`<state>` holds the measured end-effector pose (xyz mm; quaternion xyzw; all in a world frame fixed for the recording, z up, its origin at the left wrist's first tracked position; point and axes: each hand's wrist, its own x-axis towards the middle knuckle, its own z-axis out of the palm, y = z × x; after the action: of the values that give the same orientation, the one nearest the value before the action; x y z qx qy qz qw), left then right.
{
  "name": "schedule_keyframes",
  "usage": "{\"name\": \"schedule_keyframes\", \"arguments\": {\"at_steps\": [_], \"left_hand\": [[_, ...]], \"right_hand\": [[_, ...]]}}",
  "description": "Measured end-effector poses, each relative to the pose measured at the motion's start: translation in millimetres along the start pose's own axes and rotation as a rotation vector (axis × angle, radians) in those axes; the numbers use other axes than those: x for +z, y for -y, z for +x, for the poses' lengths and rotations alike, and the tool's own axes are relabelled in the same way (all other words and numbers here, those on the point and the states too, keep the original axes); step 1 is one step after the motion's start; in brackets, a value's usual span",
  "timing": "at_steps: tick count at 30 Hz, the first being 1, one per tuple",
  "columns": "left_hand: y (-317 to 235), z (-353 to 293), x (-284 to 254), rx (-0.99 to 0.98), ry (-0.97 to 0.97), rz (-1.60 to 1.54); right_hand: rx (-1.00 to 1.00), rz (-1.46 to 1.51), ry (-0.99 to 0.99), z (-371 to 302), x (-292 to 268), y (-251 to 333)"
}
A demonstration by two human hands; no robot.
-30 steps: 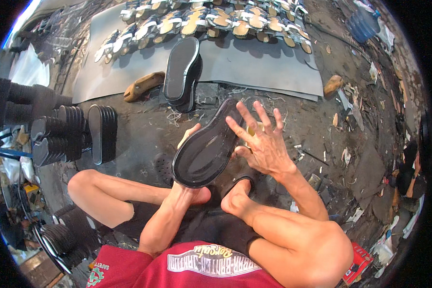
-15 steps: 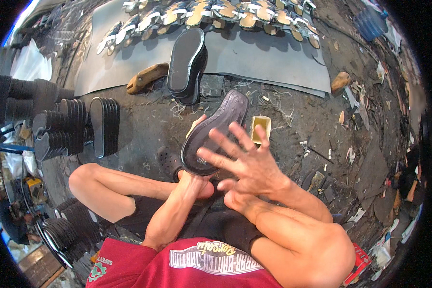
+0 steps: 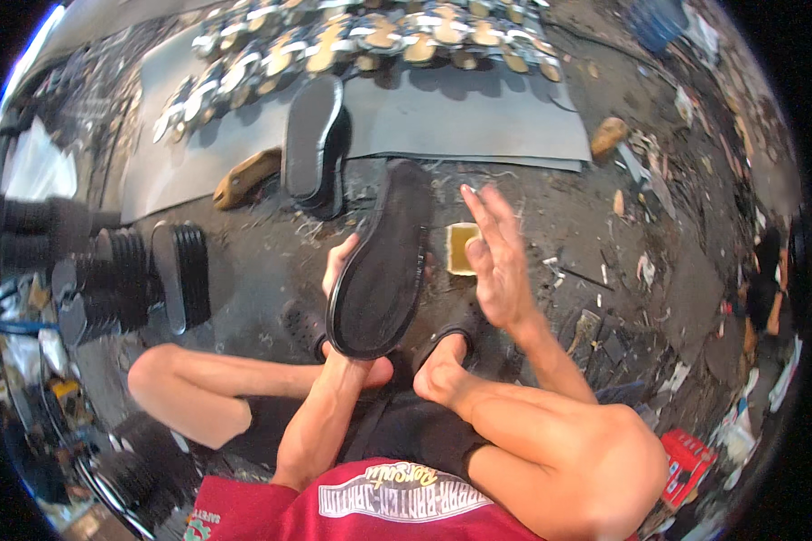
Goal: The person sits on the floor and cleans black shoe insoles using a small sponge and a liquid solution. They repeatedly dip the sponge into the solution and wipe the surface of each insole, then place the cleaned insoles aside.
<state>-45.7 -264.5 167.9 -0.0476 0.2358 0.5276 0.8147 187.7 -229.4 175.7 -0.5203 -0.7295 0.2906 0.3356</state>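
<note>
My left hand (image 3: 337, 267) grips a black shoe sole (image 3: 381, 266) from beneath, its fingers showing along the sole's left edge. Most of that palm is hidden under the sole. The sole is held up in front of my crossed legs, its toe pointing away from me. To its right, my right hand (image 3: 498, 261) is raised with fingers stretched out, holding nothing that I can see. Just behind the right hand, a small square tub of yellowish stuff (image 3: 461, 249) sits on the ground.
Ahead stand more black soles (image 3: 312, 140) beside a wooden shoe last (image 3: 246, 179). Rows of sandals (image 3: 325, 52) cover a grey sheet (image 3: 460, 126). At left are stacked soles (image 3: 179, 275). A red box (image 3: 687, 469) lies by my right knee, and scraps litter the right side.
My right hand has drawn back from over the sole to its right side. The sole has turned slightly more upright in my left hand, and the whole view has shifted a little.
</note>
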Motion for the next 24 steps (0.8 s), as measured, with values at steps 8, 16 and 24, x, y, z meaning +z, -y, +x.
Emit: {"name": "schedule_keyframes", "arguments": {"at_steps": [8,16,24], "left_hand": [[63,36,-5,0.383,-0.082,0.577],[-61,103,-15,1.103,-0.345,1.894],[-158,171,-34,0.826,-0.780,2.114]], "right_hand": [[0.342,0.615,0.203,-39,17,2],[0.384,-0.134,-0.366,25,-56,-163],[0.445,-0.652,-0.542,84,-93,-283]]}}
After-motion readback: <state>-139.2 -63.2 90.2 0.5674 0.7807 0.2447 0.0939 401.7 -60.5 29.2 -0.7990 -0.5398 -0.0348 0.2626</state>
